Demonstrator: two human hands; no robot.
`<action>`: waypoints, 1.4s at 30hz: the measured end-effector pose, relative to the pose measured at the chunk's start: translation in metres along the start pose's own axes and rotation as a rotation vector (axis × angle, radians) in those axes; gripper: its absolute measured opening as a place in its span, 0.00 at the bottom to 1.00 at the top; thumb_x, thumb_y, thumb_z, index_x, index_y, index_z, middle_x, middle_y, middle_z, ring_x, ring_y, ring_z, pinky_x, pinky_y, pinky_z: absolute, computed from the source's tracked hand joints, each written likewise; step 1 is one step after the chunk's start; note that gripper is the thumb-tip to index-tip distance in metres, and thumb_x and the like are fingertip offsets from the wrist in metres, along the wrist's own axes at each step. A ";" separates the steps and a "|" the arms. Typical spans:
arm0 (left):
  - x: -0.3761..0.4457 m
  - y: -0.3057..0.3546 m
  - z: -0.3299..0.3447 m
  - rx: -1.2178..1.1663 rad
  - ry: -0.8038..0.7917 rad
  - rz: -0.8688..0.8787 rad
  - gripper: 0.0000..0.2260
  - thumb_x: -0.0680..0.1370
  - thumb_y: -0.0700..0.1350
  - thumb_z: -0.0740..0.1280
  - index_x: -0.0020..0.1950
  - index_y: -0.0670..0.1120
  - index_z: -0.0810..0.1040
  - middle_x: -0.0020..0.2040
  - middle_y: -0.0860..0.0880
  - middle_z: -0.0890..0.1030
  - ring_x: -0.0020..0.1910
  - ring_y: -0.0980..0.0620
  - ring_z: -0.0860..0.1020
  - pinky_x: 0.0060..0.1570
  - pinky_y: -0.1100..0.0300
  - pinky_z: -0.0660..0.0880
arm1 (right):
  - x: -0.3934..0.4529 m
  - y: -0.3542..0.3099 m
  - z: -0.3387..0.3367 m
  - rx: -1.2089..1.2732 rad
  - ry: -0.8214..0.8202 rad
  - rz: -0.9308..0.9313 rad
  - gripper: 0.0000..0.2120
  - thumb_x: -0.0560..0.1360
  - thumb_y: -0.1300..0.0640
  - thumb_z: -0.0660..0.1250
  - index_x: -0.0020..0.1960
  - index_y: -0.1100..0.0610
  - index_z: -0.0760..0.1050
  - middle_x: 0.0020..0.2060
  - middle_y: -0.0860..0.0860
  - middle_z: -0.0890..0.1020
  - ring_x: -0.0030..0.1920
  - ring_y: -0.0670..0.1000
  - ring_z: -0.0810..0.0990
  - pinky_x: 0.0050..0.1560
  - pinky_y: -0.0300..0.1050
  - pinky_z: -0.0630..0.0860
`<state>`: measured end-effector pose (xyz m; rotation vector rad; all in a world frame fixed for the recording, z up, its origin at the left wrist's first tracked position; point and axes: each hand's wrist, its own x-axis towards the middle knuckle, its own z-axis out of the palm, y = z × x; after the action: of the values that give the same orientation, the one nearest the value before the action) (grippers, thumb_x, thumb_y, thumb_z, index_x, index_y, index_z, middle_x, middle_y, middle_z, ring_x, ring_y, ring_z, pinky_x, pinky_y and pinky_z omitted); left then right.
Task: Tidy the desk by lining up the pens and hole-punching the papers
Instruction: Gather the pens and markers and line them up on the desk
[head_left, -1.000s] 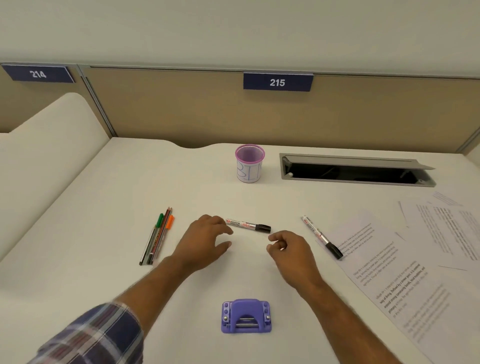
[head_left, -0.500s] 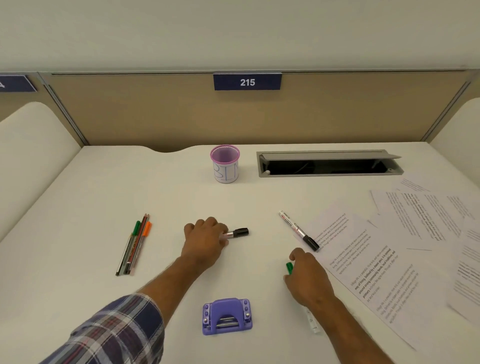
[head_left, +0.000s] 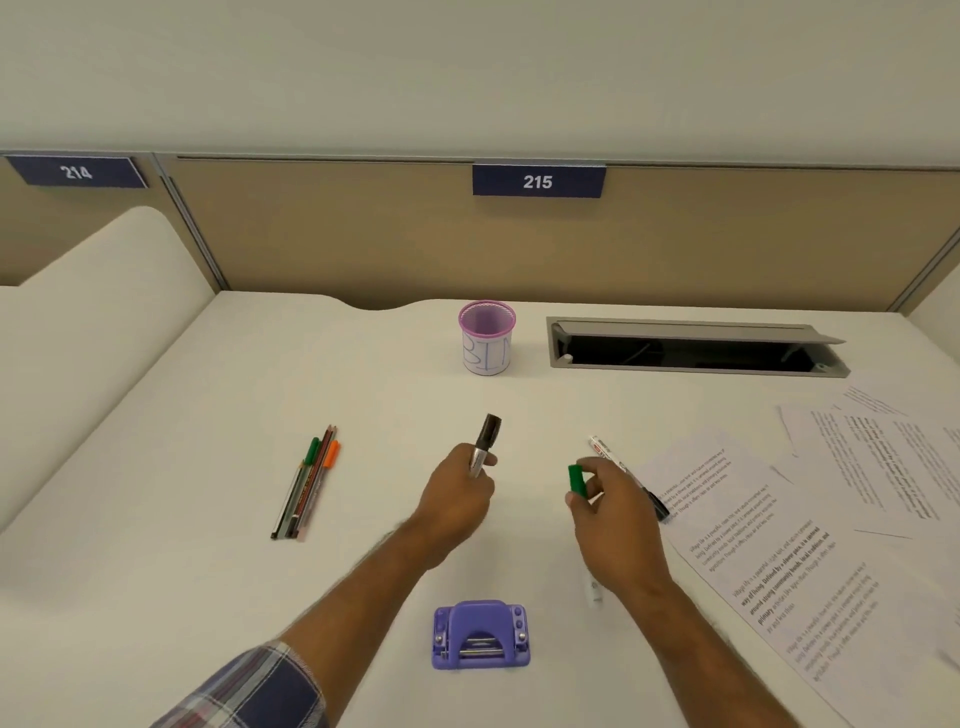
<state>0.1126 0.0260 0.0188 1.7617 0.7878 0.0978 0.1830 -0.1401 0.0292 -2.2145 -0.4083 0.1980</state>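
Note:
My left hand (head_left: 457, 499) grips a black-capped marker (head_left: 487, 437), lifted off the white desk (head_left: 208, 519) with its cap pointing away from me. My right hand (head_left: 610, 512) holds a green-capped marker (head_left: 576, 479); its white barrel end shows below my wrist. A second black-capped marker (head_left: 605, 451) lies on the desk just behind my right hand, partly hidden by it. Several thin pens (head_left: 309, 483) lie side by side at the left. A purple hole punch (head_left: 480, 635) sits near the front edge between my forearms. Printed papers (head_left: 769, 545) lie spread at the right.
A pink mesh cup (head_left: 487, 338) labelled BIN stands at the back centre. An open grey cable hatch (head_left: 696, 347) is set into the desk beside it. A tan partition closes the back, with a white divider at the left.
My left hand has lifted the black-capped marker off the desk and turned it to point away. My right hand has raised the green-capped marker from the desk surface.

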 end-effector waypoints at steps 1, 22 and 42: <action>-0.004 0.006 0.001 -0.039 -0.028 -0.005 0.09 0.78 0.43 0.63 0.57 0.51 0.76 0.39 0.53 0.75 0.31 0.56 0.71 0.26 0.67 0.68 | 0.002 -0.008 0.000 0.074 0.026 -0.011 0.16 0.77 0.62 0.68 0.63 0.53 0.74 0.48 0.48 0.80 0.44 0.47 0.78 0.46 0.39 0.76; -0.022 0.003 0.001 -0.099 -0.203 -0.027 0.11 0.80 0.40 0.62 0.57 0.51 0.77 0.44 0.49 0.80 0.36 0.52 0.74 0.39 0.59 0.74 | 0.048 0.058 -0.012 -0.354 0.136 0.168 0.14 0.74 0.63 0.66 0.60 0.60 0.76 0.53 0.61 0.78 0.56 0.63 0.75 0.53 0.54 0.74; -0.020 0.008 -0.010 -0.124 0.077 -0.002 0.23 0.79 0.64 0.60 0.36 0.47 0.75 0.30 0.53 0.76 0.29 0.58 0.73 0.32 0.67 0.70 | 0.039 -0.020 -0.009 0.142 0.115 -0.115 0.06 0.73 0.54 0.74 0.44 0.56 0.79 0.36 0.49 0.82 0.38 0.49 0.80 0.42 0.43 0.77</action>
<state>0.0964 0.0227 0.0356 1.6478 0.8221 0.2098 0.2175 -0.1217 0.0504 -2.0451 -0.4433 0.0367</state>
